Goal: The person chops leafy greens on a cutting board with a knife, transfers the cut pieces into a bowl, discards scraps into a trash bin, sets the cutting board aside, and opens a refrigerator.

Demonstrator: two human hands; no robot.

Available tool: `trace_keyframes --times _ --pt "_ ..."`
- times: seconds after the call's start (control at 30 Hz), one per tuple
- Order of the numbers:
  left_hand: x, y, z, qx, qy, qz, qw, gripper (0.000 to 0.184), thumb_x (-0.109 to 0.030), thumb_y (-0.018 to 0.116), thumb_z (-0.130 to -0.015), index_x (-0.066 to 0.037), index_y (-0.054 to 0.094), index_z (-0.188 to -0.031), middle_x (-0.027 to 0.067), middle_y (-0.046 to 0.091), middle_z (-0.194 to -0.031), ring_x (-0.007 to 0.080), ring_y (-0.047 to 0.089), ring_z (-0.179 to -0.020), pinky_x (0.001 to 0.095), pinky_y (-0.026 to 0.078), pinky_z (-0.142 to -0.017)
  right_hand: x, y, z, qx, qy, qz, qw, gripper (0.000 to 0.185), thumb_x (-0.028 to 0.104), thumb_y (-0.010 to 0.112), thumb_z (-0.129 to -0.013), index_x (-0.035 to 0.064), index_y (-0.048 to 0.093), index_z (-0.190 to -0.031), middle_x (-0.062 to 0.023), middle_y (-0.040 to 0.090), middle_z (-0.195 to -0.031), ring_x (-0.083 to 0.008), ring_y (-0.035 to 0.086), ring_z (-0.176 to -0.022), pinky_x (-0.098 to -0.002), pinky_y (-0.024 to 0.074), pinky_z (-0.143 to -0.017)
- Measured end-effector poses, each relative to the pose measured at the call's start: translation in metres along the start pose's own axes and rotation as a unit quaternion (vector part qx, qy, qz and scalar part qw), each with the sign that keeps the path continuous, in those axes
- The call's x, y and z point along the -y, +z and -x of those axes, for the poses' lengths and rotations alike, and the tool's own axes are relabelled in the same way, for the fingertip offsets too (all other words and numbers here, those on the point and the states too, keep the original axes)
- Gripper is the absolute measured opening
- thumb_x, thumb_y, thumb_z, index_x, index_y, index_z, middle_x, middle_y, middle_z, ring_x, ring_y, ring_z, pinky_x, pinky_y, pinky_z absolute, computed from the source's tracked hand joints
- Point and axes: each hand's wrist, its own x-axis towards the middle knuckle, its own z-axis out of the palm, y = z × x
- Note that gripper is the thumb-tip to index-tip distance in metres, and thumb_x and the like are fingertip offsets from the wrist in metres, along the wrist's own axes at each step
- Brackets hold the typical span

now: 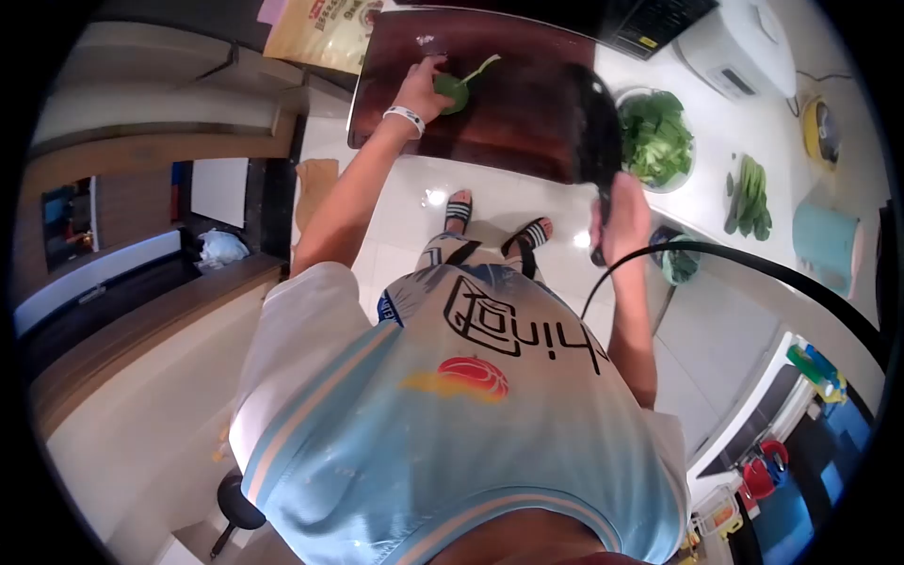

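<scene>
Leaf point(452, 96) sits under the fingers of the left hand point(421, 92), which are bent and partly closed, thumb and fingertips pinching its near edge against the dark red board point(508, 132). Its pale stem points away from those fingers, toward the right. The fingers of the right hand point(626, 215) are wrapped shut around the handle of a dark tool point(607, 141), perhaps a knife; its far end is too blurred to tell, nor can I see whether it touches the board. Just beyond and to the right of the right fingers stands a bowl point(693, 160) filled with loose greens point(653, 132), so a good share seems to be dealt with. Farther right of them, well apart, a bunch point(750, 198) of leafy stalks lies on the white table point(763, 122) outside the bowl, apparently unhandled, with the leaf in the left fingers making one more piece outside it. By that reading the work looks partway along, though how finely the bowl's contents are cut or torn cannot be made out.
</scene>
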Motion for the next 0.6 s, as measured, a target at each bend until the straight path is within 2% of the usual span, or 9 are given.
trace_keyframes --times 0.1,0.17,0.2,0.33,0.43,0.6 --pt "-0.003 -0.007 0.011 -0.036 -0.072 0.053 0.995 0.07 -0.005 0.081 -0.067 -0.008 0.049 -0.13 0.015 0.062 -0.109 0.0275 0.065 -0.093 0.0372 0.054 -0.082 -0.005 0.048 -0.028 0.042 -0.034 0.15 0.987 0.033 0.033 0.043 -0.104 0.0054 0.049 -0.087 -0.0026 0.049 -0.061 -0.0095 0.045 -0.047 -0.0271 0.0368 -0.044" --pt "0.001 -0.012 0.019 -0.051 -0.095 0.073 0.991 0.067 -0.005 0.079 -0.069 -0.009 0.049 -0.128 0.0132 0.066 -0.103 0.0265 0.067 -0.088 0.0365 0.055 -0.079 -0.008 0.082 -0.04 0.04 -0.088 0.172 0.98 0.037 0.035 0.043 -0.104 0.0028 0.049 -0.087 -0.0059 0.051 -0.06 -0.0135 0.048 -0.049 -0.0319 0.0406 -0.049" --pt "0.002 -0.011 0.022 -0.056 -0.107 0.083 0.989 0.065 -0.006 0.078 -0.07 -0.009 0.05 -0.128 0.0123 0.067 -0.1 0.026 0.068 -0.085 0.0362 0.055 -0.077 -0.009 0.093 -0.047 0.037 -0.108 0.219 0.969 0.036 0.037 0.04 -0.105 0.006 0.054 -0.092 -0.0012 0.048 -0.06 -0.0086 0.041 -0.048 -0.0249 0.0358 -0.048" --pt "0.006 -0.004 0.025 -0.087 -0.091 0.14 0.982 0.051 -0.006 0.074 -0.074 -0.007 0.054 -0.121 0.0099 0.071 -0.09 0.026 0.069 -0.082 0.0357 0.055 -0.076 0.005 0.12 -0.067 0.046 -0.147 0.308 0.939 0.038 0.035 0.041 -0.104 0.0017 0.06 -0.105 -0.0043 0.052 -0.063 -0.0114 0.048 -0.056 -0.0277 0.0405 -0.055" --pt "0.009 -0.004 0.025 -0.093 -0.077 0.171 0.978 0.042 -0.004 0.071 -0.076 -0.006 0.057 -0.116 0.01 0.071 -0.089 0.0257 0.069 -0.082 0.0354 0.055 -0.076 0.009 0.125 -0.079 0.053 -0.162 0.348 0.922 0.04 0.036 0.04 -0.104 0.0005 0.06 -0.101 -0.0045 0.052 -0.062 -0.0114 0.048 -0.057 -0.0277 0.0408 -0.055" --pt "0.013 -0.003 0.019 -0.106 -0.061 0.189 0.974 0.036 -0.002 0.069 -0.077 -0.005 0.059 -0.111 0.0099 0.07 -0.087 0.0241 0.069 -0.08 0.0341 0.055 -0.075 0.013 0.132 -0.086 0.075 -0.141 0.336 0.928 0.041 0.037 0.04 -0.104 0.0007 0.057 -0.093 -0.0044 0.051 -0.064 -0.0113 0.048 -0.059 -0.0286 0.041 -0.056"
